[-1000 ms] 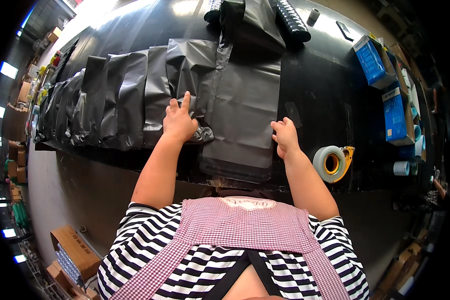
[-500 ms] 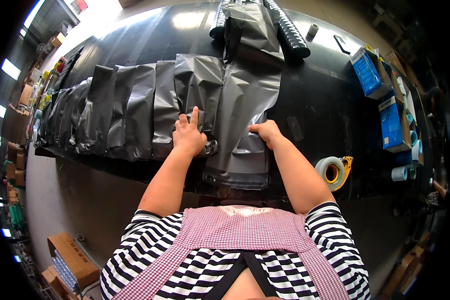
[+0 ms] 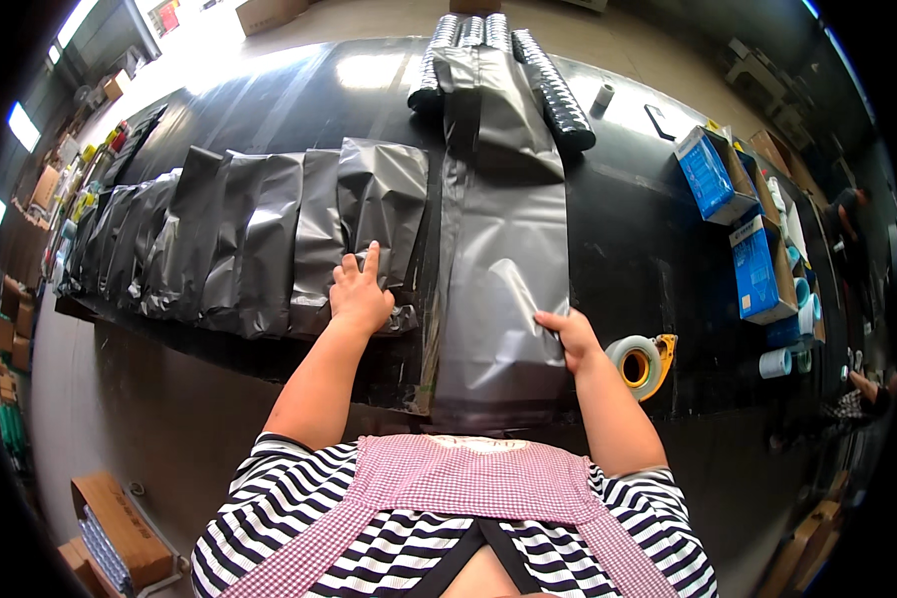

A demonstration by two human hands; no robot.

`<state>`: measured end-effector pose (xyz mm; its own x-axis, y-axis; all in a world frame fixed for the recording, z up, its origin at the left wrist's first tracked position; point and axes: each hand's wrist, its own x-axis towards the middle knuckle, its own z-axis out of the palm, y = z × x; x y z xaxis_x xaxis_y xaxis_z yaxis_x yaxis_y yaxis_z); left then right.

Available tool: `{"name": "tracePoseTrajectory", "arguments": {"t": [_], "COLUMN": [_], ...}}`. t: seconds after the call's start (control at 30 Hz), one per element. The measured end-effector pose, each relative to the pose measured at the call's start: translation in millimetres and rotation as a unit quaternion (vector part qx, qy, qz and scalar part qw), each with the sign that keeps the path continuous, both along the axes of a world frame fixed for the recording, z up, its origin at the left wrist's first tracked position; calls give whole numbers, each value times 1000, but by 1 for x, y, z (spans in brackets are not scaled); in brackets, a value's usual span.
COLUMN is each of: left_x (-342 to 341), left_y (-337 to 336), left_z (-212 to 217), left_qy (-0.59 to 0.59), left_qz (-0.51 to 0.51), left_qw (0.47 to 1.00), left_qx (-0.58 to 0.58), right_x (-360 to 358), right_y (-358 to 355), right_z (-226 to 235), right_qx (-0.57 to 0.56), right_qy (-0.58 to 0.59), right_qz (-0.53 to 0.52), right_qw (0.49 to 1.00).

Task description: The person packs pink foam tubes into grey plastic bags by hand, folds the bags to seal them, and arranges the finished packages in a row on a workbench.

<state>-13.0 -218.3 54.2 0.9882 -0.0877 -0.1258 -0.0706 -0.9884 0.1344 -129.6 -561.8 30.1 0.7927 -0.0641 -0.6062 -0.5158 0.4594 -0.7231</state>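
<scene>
A long dark grey plastic bag (image 3: 498,219) stretches from the far middle of the table to its near edge. My right hand (image 3: 575,339) pinches the bag's right side between thumb and fingers. My left hand (image 3: 361,297) lies with its fingers spread on another grey plastic bag (image 3: 389,194), just left of the long one. That bag is the last of a row of overlapping, filled-looking grey bags (image 3: 224,249) that runs off to the left. The long bag's far end rests by several black-and-silver rolls (image 3: 553,95).
On the black table (image 3: 628,229), a yellow tape dispenser (image 3: 643,366) sits near the right front. Blue boxes (image 3: 762,269) and pale tape rolls (image 3: 773,363) stand at the right edge. A phone (image 3: 660,122) lies at the back right. Another person (image 3: 847,224) is at the far right.
My right hand has drawn the long bag toward me and slightly right, so it lies straighter and apart from the row. My left hand stays on its bag. The view has shifted a little.
</scene>
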Motion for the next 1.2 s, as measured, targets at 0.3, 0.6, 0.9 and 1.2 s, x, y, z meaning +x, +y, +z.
{"name": "tracePoseTrajectory", "arguments": {"t": [0.3,0.6,0.9,1.2], "left_x": [72,19,0,-7], "left_y": [-118,-105,-80,-49], "left_z": [14,-31,-53,-3], "left_qy": [-35,499,480,479], "left_qz": [-474,115,48,134], "left_qw": [845,562,582,543], "left_qx": [-244,-650,-654,-676], "right_x": [-77,68,-22,25], "right_y": [16,-34,46,22], "right_z": [94,105,16,88], "right_qx": [252,513,-708,-621], "right_qy": [-68,-341,-299,-154], "right_qz": [142,100,272,486], "right_qw": [955,781,579,595]}}
